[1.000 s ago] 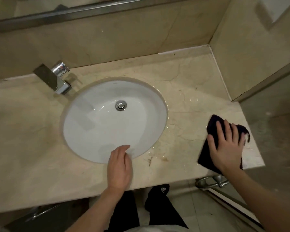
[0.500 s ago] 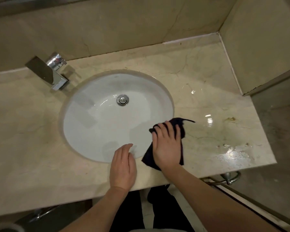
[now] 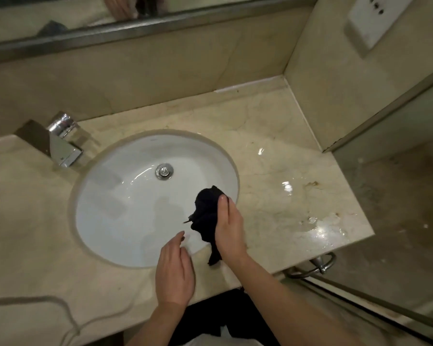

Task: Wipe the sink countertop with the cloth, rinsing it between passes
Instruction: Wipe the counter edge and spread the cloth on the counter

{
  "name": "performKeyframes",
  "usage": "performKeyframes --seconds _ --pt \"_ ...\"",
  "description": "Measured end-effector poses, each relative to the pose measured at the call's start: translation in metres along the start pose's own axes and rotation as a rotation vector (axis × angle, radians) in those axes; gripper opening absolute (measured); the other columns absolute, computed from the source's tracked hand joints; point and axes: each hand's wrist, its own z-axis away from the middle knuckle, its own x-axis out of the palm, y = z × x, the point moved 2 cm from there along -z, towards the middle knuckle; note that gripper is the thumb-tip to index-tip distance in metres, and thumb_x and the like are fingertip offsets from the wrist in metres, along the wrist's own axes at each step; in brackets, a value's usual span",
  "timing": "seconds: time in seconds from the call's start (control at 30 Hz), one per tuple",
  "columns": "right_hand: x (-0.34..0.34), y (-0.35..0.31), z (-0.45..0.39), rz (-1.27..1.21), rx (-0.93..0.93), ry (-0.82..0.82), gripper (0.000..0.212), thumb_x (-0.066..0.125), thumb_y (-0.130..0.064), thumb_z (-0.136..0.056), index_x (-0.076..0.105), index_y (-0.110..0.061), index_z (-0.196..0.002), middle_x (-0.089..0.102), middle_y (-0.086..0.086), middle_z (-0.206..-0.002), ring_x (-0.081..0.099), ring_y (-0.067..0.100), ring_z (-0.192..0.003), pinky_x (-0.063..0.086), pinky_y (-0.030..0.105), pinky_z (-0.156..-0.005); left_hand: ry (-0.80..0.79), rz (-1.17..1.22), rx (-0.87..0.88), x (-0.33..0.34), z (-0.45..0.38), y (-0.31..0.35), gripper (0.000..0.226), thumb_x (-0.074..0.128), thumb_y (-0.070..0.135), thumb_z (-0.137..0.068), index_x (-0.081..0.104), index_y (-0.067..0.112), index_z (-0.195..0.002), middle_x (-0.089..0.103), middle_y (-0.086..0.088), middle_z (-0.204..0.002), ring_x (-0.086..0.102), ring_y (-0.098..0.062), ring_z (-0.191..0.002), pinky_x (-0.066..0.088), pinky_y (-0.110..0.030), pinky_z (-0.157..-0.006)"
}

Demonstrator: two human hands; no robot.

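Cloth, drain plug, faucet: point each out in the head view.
cloth [image 3: 205, 208]: head view, bunched middle, gripped by the right hand.
drain plug [image 3: 164, 171]: head view, chrome cap.
faucet [image 3: 64, 148]: head view, spout body.

Right hand [image 3: 229, 227] seemingly gripping, left hand [image 3: 174, 270] flat, fingers straight.

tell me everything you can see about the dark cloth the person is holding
The cloth is very dark, navy or black, and looks like soft fabric; whether it is wet cannot be told. It is bunched into a crumpled wad, not spread flat, with a narrow tail hanging toward the near rim. The right hand grips it from the right side. It sits over the near right part of the white sink basin, and the tail reaches the countertop edge. The left hand is close but not touching it.
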Motion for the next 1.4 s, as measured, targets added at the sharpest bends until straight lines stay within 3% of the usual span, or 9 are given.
performKeyframes --seconds 0.2,0.37,0.43,0.57,0.63,0.77,1.0,1.23,1.4 --pt "-0.118 -0.023 -0.009 -0.061 0.028 0.287 0.042 0.034 -0.039 -0.108 0.067 -0.012 -0.115 0.07 0.002 -0.107 0.065 0.012 -0.1 0.051 0.021 -0.078 0.043 0.054 -0.145 0.004 -0.002 0.003 0.029 0.044 0.014 -0.102 0.062 0.025 -0.122 0.066 0.015 -0.109 0.061 -0.013 -0.106 0.045 -0.03 -0.089" --pt "-0.236 -0.025 -0.051 0.078 -0.088 0.474 0.044 0.036 -0.045 -0.107 0.062 -0.013 -0.121 0.066 0.007 -0.112 0.064 0.02 -0.107 0.056 0.036 -0.087 0.03 0.237 -0.157 0.026 -0.023 0.053 0.028 0.042 0.016 -0.102 0.064 0.025 -0.118 0.065 0.011 -0.114 0.058 -0.009 -0.112 0.044 -0.031 -0.099" --pt "-0.26 -0.01 -0.08 0.156 -0.091 0.37 0.038 0.034 -0.04 -0.108 0.057 -0.013 -0.123 0.065 0.004 -0.112 0.061 0.015 -0.106 0.049 0.025 -0.086 -0.009 0.23 -0.105 0.045 -0.036 0.082 0.029 0.041 0.019 -0.101 0.064 0.025 -0.119 0.065 0.013 -0.116 0.057 -0.005 -0.112 0.043 -0.028 -0.098" --pt "-0.276 0.03 -0.123 1.064 -0.286 -0.118 0.057 0.039 -0.05 -0.105 0.048 -0.011 -0.146 0.045 0.005 -0.151 0.038 0.031 -0.141 0.033 0.046 -0.115 -0.01 0.252 -0.176 0.085 -0.059 0.123 0.029 0.042 0.019 -0.101 0.063 0.026 -0.12 0.064 0.015 -0.114 0.057 -0.006 -0.109 0.043 -0.028 -0.097" --pt "-0.285 0.027 -0.139 1.226 -0.48 -0.089 0.052 0.047 -0.046 -0.102 0.054 -0.015 -0.144 0.048 0.003 -0.151 0.044 0.029 -0.135 0.038 0.043 -0.11 0.037 0.271 -0.289 0.095 -0.07 0.131 0.031 0.036 0.024 -0.102 0.063 0.029 -0.117 0.064 0.018 -0.111 0.059 -0.006 -0.107 0.045 -0.029 -0.097" --pt "-0.273 0.025 -0.151 1.138 -0.642 -0.136 0.054 0.046 -0.044 -0.1 0.047 -0.021 -0.149 0.039 0.001 -0.158 0.031 0.024 -0.147 0.025 0.048 -0.12 0.093 0.26 -0.444 0.107 -0.085 0.137 0.033 0.033 0.026 -0.1 0.063 0.031 -0.113 0.068 0.016 -0.104 0.062 -0.01 -0.099 0.048 -0.033 -0.092" --pt "-0.183 0.038 -0.137 1.054 -0.388 0.11 0.056 0.025 -0.033 -0.105 0.034 -0.011 -0.155 0.029 0.009 -0.163 0.022 0.027 -0.152 0.014 0.043 -0.125 0.139 0.162 -0.447 0.113 -0.084 0.146 0.031 0.033 0.029 -0.1 0.061 0.035 -0.111 0.066 0.017 -0.108 0.061 -0.014 -0.098 0.05 -0.035 -0.088" --pt "-0.057 0.005 -0.152 0.998 -0.659 -0.166 0.052 0.04 -0.029 -0.103 0.04 -0.011 -0.152 0.033 0.009 -0.161 0.025 0.026 -0.15 0.014 0.042 -0.125 0.145 0.206 -0.391 0.11 -0.082 0.144 0.033 0.027 0.033 -0.104 0.056 0.036 -0.121 0.069 0.01 -0.106 0.061 -0.014 -0.096 0.048 -0.034 -0.085" --pt "-0.08 0.009 -0.157 0.97 -0.849 -0.389 0.051 0.048 -0.029 -0.101 0.045 -0.015 -0.15 0.036 0.005 -0.16 0.026 0.022 -0.151 0.015 0.04 -0.125 0.128 0.198 -0.391 0.11 -0.082 0.143 0.035 0.021 0.04 -0.102 0.049 0.043 -0.123 0.068 0.015 -0.1 0.062 -0.012 -0.091 0.049 -0.033 -0.083"
